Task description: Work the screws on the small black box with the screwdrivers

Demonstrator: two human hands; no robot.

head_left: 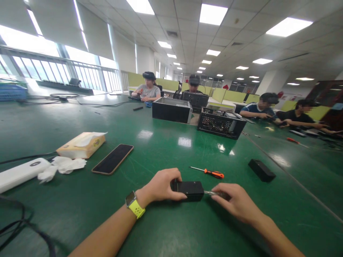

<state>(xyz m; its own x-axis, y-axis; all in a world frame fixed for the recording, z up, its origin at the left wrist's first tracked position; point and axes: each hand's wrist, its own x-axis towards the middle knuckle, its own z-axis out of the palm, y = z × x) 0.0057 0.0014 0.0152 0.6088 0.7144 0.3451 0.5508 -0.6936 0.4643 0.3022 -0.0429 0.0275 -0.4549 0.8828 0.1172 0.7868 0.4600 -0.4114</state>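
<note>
Tabletop: green and glossy, it runs from your lower edge back to the middle of the frame.
Cases: two, upper centre and right of centre, a plain-sided one and one with a perforated side.
Tissue pack: left of centre, with crumpled tissue near it.
Left hand: lower centre, your thumb and fingers pinching the left part of a black block.
Right hand: lower right of centre, your fingers pinching a tool with a metal shaft.
Phone: flat, left of centre, dark screen up.
Black block: lower centre, between your hands; the shaft meets its right end, but you cannot tell how deep it goes.
Loose block: black, right of the frame, well apart from your hands.
Screwdriver: orange and black, lying just above your right hand, tip leftward.
</note>
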